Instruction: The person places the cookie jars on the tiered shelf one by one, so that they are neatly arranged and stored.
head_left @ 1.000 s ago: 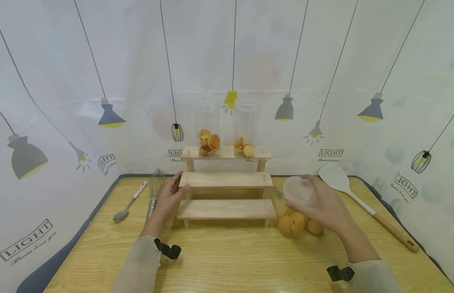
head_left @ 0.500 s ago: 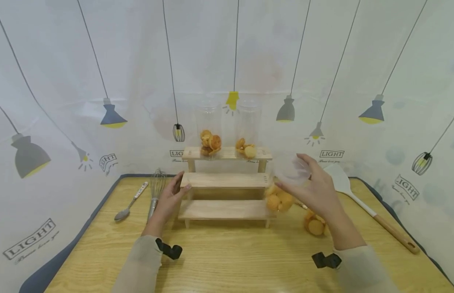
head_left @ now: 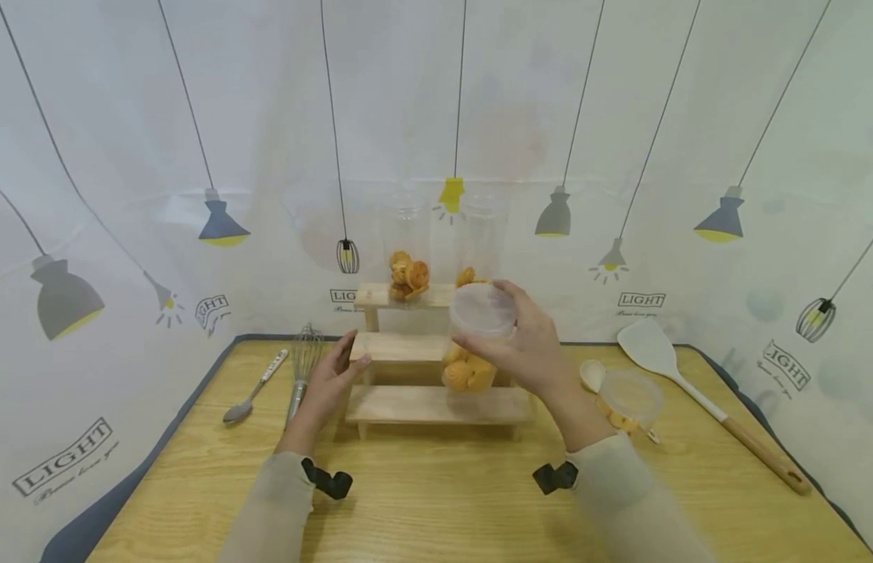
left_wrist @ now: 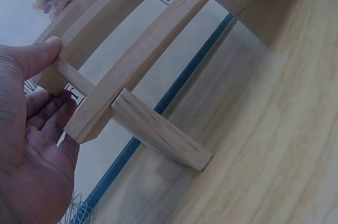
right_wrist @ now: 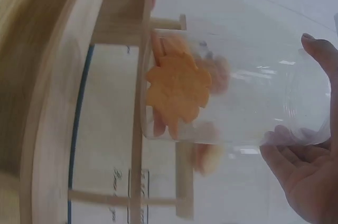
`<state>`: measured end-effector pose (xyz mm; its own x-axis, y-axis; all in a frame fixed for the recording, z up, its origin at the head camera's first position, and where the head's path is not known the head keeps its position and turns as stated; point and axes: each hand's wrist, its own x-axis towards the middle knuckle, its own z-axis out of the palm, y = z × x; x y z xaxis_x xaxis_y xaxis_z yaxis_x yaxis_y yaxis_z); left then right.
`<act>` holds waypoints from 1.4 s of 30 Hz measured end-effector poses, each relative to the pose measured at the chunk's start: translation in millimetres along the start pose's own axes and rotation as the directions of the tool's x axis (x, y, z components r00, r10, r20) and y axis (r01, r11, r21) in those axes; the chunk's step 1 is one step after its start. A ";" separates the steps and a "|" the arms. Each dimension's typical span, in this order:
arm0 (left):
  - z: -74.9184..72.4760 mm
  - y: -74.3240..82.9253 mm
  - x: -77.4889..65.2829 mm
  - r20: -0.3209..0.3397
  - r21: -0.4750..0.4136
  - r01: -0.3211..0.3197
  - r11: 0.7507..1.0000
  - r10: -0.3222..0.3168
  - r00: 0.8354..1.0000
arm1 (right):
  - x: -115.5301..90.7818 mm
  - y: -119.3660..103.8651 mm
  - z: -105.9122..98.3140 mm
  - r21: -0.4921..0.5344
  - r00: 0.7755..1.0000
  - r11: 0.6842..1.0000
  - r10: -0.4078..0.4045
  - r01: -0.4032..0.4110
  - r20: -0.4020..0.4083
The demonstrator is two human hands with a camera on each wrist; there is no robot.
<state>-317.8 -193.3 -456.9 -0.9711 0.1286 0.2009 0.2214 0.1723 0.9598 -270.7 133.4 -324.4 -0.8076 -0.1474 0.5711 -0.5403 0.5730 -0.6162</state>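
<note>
My left hand [head_left: 329, 385] grips the left end of the middle step of a three-step wooden shelf [head_left: 394, 403], thumb on top and fingers at the end and underside. In my right hand [head_left: 538, 348] is a clear jar [right_wrist: 243, 97], held near its whitish lid [head_left: 482, 306]. Orange flower-shaped cookies [right_wrist: 177, 89] fill the jar's bottom part. Its base is at the middle step; I cannot tell whether it touches the wood. Two more clear jars with cookies stand on the top step, the left one [head_left: 407, 274] in plain sight and the right one [head_left: 481, 234] partly covered.
A spoon [head_left: 246, 403] and a whisk [head_left: 299, 367] lie left of the shelf. To the right, another lidded container [head_left: 630, 395] with cookies stands beside a pale spoon [head_left: 591, 375]. A long spatula [head_left: 697, 395] lies near the right edge. A printed curtain [head_left: 549, 102] hangs behind.
My right hand has lifted the cookie jar off the table and carried it left to the middle step, uncovering the container and pale spoon. My left hand stays on the shelf.
</note>
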 end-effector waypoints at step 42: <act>-0.3 33.2 -12.7 0.009 0.020 0.063 0.998 -0.063 0.998 | 10.9 6.1 129.8 0.221 0.998 0.974 0.056 -0.052 -0.014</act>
<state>-298.2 -189.5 -427.5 -0.9823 0.1266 0.1380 0.1615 0.1995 0.9665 -313.4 30.6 -392.3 -0.8331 -0.1034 0.5433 -0.5368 0.3876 -0.7494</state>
